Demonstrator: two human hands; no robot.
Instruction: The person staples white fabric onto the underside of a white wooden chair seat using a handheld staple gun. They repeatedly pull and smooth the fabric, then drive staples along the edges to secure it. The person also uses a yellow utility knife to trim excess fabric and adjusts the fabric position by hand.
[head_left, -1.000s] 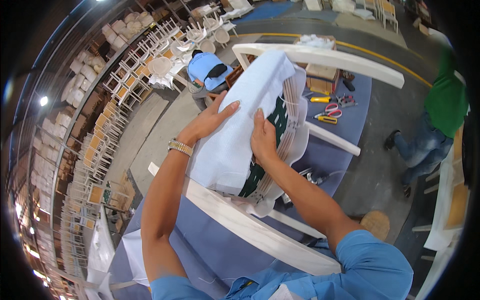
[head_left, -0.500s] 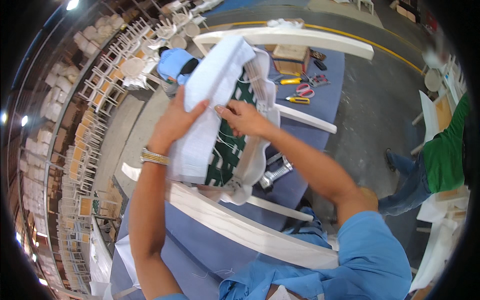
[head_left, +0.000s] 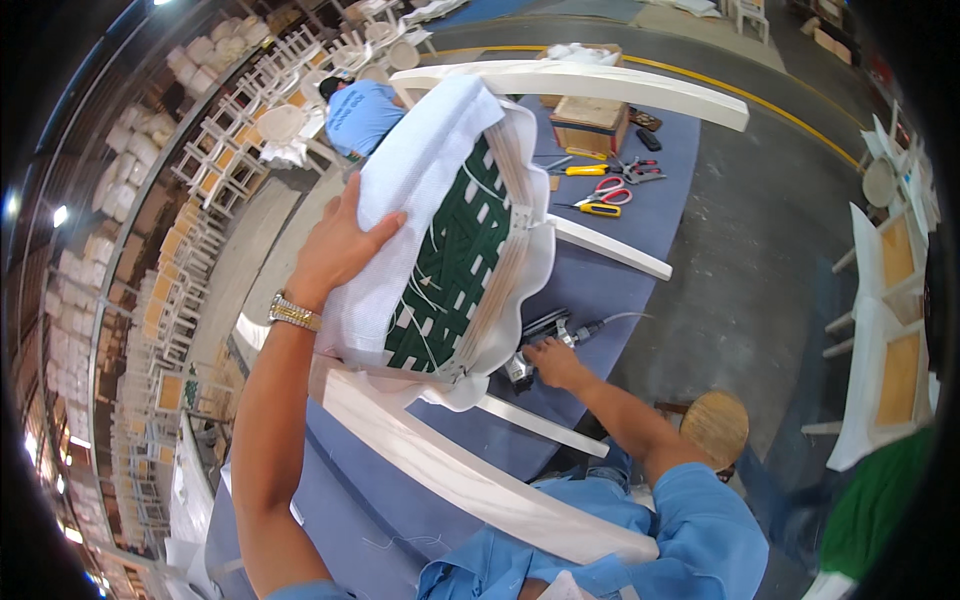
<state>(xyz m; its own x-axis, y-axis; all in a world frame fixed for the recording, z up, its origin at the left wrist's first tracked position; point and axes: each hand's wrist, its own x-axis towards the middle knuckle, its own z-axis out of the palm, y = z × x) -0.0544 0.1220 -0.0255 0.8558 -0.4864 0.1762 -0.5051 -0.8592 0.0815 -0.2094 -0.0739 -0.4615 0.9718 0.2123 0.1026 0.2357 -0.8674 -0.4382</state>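
An upturned chair with white wooden legs lies before me, its seat underside woven with green webbing. White fabric is folded over the left part of the seat, and loose white threads trail across the webbing. My left hand rests on the fabric's left edge, thumb spread from the stretched fingers. Down on the right, my right hand has its fingers closed on a silver staple gun with a hose, lying on the blue-grey table cover. The hand hides part of the tool.
Red-handled scissors, a yellow utility knife, pliers and a cardboard box lie at the table's far right. White chair legs jut out rightwards. A round wooden stool stands right. A co-worker in blue is beyond the chair.
My right hand has left the fabric edge and come down right onto the staple gun. My left hand stays on the fabric. The co-worker in green has shifted lower in view.
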